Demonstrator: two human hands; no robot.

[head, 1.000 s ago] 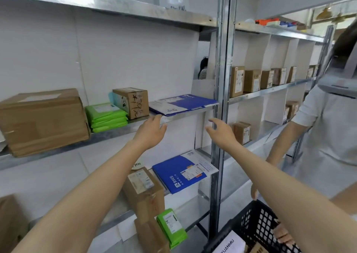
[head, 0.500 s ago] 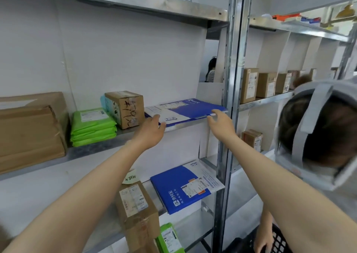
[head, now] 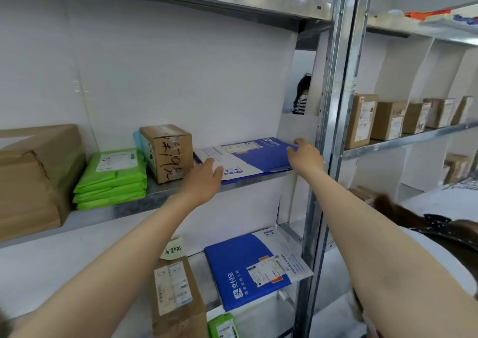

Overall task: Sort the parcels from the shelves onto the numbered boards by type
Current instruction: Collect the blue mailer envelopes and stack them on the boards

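A flat blue and white envelope (head: 254, 156) lies on the middle shelf (head: 129, 207), its front edge hanging slightly over the shelf lip. My left hand (head: 204, 180) rests with relaxed fingers on its white left end. My right hand (head: 306, 156) holds the blue right end, fingers curled at the edge beside the steel upright (head: 327, 131). Left of the envelope stand a small brown box with black writing (head: 168, 153) and a stack of green mailers (head: 113, 180).
A large brown carton (head: 31, 177) fills the shelf's left end. Below lie another blue envelope (head: 240, 268), a taped brown box (head: 176, 293) and a green mailer (head: 222, 327). Several small boxes (head: 360, 120) line the right bay. Another person's head (head: 439, 234) is close at lower right.
Both hands have moved up from below the shelf lip onto the envelope's two ends. The view has moved closer, and the other person has bent lower at the right.
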